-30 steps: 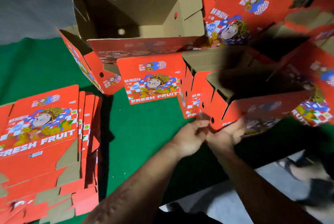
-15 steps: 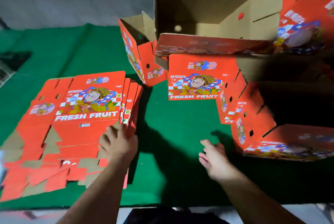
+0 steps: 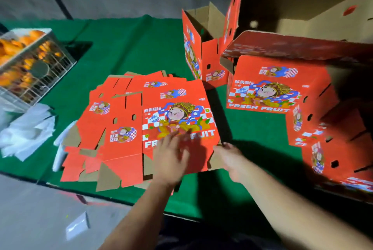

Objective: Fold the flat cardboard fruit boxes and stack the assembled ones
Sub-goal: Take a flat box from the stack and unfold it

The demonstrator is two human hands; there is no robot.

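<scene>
A pile of flat red "FRESH FRUIT" boxes point(image 3: 113, 128) lies on the green table point(image 3: 131, 47). The top flat box point(image 3: 177, 96) sits skewed toward the right side of the pile. My left hand point(image 3: 171, 154) presses flat on its printed face, fingers spread and blurred. My right hand point(image 3: 230, 156) touches that box's right near edge with its fingers extended. Assembled red boxes stand to the right: one facing me point(image 3: 262, 92), several nested along the right side point(image 3: 323, 148), and one behind point(image 3: 193, 51).
A wire crate of oranges point(image 3: 30, 62) stands at the far left, with white foam wraps point(image 3: 26, 132) beside it. A large open box point(image 3: 302, 7) looms at the upper right. The table's front edge runs just below the pile, with grey floor point(image 3: 40, 219) beyond.
Both hands left the assembled box on the right and moved left to the flat pile. The left hand now lies on the top flat box, and the right hand has come to its edge.
</scene>
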